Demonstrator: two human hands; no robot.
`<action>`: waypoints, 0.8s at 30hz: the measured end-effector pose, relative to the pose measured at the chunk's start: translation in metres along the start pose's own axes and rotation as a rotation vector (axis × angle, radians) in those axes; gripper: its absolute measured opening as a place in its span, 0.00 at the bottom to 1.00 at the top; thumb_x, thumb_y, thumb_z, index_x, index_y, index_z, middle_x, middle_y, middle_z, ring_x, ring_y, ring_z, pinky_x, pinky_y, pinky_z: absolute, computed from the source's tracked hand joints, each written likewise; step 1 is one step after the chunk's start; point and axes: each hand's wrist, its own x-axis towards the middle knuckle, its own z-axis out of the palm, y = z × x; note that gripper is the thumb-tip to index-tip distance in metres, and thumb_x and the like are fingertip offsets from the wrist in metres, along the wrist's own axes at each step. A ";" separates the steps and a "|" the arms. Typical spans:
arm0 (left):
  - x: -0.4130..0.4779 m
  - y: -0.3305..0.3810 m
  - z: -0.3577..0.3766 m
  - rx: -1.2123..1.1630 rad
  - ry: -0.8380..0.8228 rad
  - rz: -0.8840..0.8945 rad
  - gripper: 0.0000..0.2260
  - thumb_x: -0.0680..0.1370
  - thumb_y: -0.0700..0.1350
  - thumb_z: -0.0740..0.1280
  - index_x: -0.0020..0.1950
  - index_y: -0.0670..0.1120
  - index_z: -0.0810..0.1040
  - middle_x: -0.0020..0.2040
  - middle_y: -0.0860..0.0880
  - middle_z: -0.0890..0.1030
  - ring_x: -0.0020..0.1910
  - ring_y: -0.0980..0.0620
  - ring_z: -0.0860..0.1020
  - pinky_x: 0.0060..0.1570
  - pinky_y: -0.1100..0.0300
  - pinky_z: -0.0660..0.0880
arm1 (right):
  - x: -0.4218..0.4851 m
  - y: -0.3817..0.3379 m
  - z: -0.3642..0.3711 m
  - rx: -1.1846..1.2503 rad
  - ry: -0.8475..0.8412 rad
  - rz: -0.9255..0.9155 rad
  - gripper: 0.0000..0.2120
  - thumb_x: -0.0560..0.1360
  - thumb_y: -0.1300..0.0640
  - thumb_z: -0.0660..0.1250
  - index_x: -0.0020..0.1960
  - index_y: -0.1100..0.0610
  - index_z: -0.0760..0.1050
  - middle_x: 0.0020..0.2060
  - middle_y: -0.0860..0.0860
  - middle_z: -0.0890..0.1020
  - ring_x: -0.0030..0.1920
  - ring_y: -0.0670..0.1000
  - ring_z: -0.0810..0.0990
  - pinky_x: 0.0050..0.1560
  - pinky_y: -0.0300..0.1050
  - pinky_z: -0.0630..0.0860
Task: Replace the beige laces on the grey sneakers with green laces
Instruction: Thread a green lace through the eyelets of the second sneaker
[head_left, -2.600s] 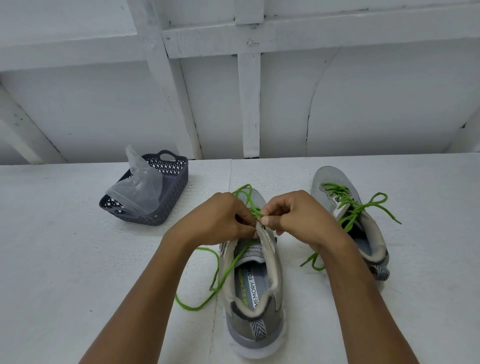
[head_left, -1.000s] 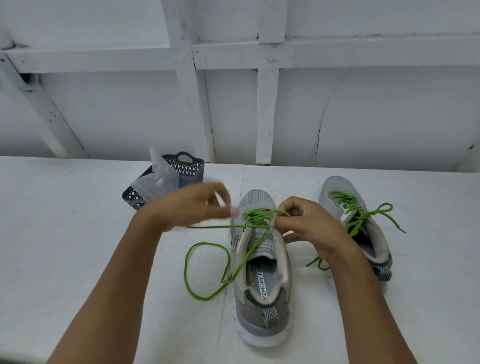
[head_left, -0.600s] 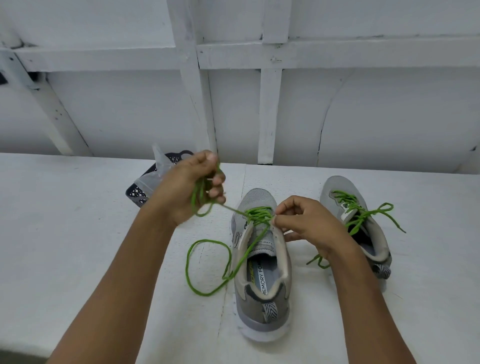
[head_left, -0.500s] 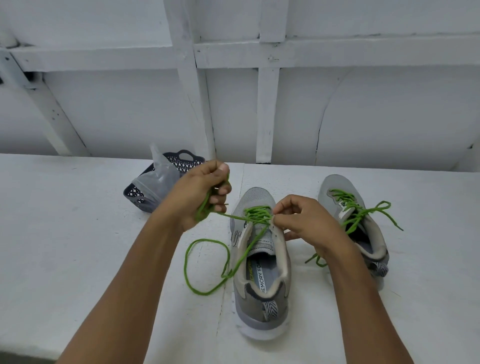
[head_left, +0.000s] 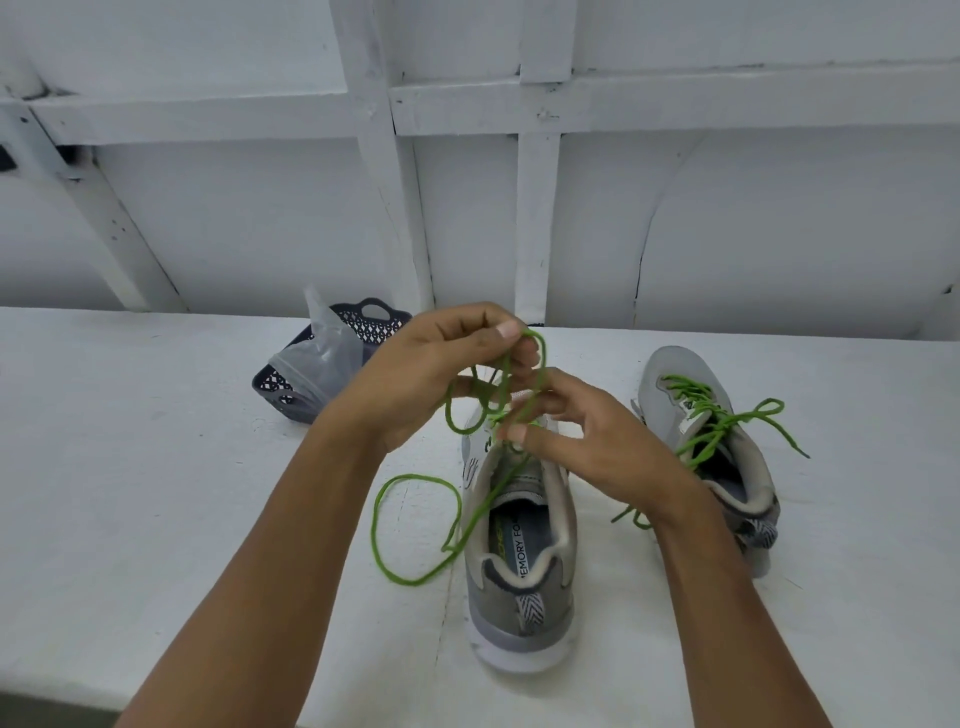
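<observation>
Looking down from the head cam: left hand (head_left: 431, 374) pinched loops of the green lace (head_left: 410, 582) above the near sneaker (head_left: 519, 597) on the table (head_left: 156, 493). Right hand (head_left: 597, 447) hooked curled fingers into it too. Second sneaker (head_left: 701, 467) sat right, laced.

Dark perforated basket (head_left: 382, 323) on white table (head_left: 130, 467), clear plastic bag (head_left: 324, 358) inside; white wall (head_left: 779, 234) behind.

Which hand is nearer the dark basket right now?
Left. The left hand is raised just right of the basket; the right hand sits farther right, over the middle sneaker.
</observation>
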 end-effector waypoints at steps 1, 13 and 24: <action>0.000 0.000 0.001 0.014 -0.009 0.001 0.11 0.78 0.47 0.64 0.50 0.39 0.80 0.49 0.43 0.82 0.51 0.46 0.80 0.49 0.49 0.78 | -0.001 0.001 -0.001 0.065 0.029 -0.024 0.08 0.78 0.59 0.68 0.57 0.51 0.77 0.44 0.48 0.86 0.53 0.45 0.82 0.62 0.47 0.72; -0.003 -0.033 -0.015 0.642 -0.224 -0.269 0.05 0.77 0.45 0.71 0.47 0.44 0.81 0.36 0.52 0.82 0.36 0.56 0.78 0.39 0.57 0.76 | -0.010 0.007 -0.044 1.223 0.409 -0.168 0.04 0.66 0.56 0.63 0.36 0.56 0.75 0.34 0.55 0.82 0.35 0.53 0.81 0.39 0.44 0.81; -0.008 -0.027 -0.004 1.047 -0.420 -0.538 0.20 0.72 0.61 0.73 0.41 0.43 0.81 0.35 0.50 0.84 0.29 0.60 0.79 0.31 0.65 0.75 | -0.001 0.012 -0.029 0.308 -0.084 0.212 0.27 0.73 0.46 0.50 0.40 0.63 0.81 0.28 0.62 0.78 0.29 0.53 0.70 0.30 0.40 0.66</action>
